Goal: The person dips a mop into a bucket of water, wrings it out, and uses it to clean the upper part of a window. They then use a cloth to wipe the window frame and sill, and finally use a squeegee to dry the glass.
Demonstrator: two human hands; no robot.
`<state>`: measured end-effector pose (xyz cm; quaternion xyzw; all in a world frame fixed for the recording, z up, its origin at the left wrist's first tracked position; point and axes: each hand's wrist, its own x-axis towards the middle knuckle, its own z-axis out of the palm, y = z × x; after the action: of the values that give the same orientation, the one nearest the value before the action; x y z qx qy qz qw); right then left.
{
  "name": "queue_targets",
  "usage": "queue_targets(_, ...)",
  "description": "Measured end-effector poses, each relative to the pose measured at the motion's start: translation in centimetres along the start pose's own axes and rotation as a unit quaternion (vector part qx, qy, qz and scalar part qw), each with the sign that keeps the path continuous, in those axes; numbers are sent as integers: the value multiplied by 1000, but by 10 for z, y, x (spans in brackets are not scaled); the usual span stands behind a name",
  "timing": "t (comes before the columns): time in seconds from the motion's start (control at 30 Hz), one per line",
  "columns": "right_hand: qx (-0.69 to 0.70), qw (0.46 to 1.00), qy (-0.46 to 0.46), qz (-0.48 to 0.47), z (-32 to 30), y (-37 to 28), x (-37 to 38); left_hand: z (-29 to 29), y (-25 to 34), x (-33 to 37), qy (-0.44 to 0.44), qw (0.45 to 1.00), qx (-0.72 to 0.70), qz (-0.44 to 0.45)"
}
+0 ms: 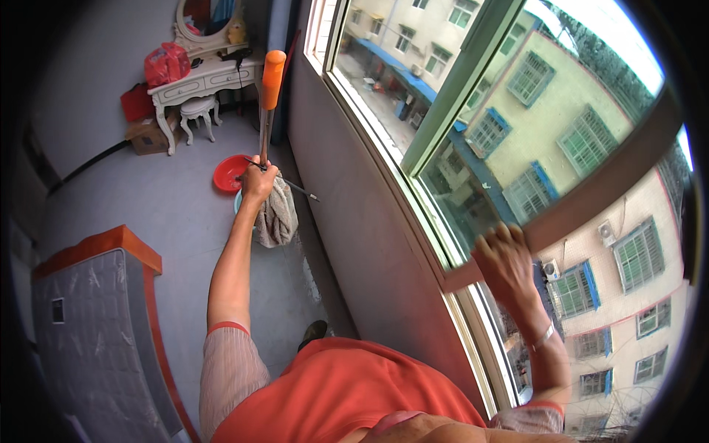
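My left hand (259, 183), stretched out ahead, is closed around an orange-handled squeegee (272, 81) near its thin dark crossbar; the handle points away from me. A crumpled grey-beige cloth (278, 214) hangs from the same hand, its upper end hidden by the fingers. To the right, my right hand (504, 258) has its fingers curled over the brown frame of a sliding window sash (583, 199). Its thumb is hidden. The sash's glass shows the buildings outside.
A red basin (230, 174) stands on the floor beyond my left hand, with a light-blue container (238, 203) partly hidden beside it. The window wall (354, 207) runs along my right. A white dressing table (199, 87) and stool (198, 109) stand far ahead; a mattress (92, 325) lies left.
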<state>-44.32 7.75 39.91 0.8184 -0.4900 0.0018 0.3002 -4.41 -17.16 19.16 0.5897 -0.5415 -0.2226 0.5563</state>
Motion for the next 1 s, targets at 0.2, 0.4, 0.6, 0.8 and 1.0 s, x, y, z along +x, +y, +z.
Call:
queue_targets(0.2,-49,987,-91,124,-80,-33,-133,6,-32,6,5,999,39,-5)
queue_targets(0.4,-137,944,-141,265,-130,-56,-252,13,-69,21,-14,999,-14,-30)
queue_targets(0.6,-202,906,-155,338,-159,-57,-353,11,-72,20,-16,999,-26,-43)
queue_targets(0.8,-217,866,-222,391,-186,-57,-406,-1,-68,16,-27,1000,13,-9)
queue_targets(1.0,-232,870,-222,375,-192,-30,-426,-8,-53,17,-76,997,1,-5)
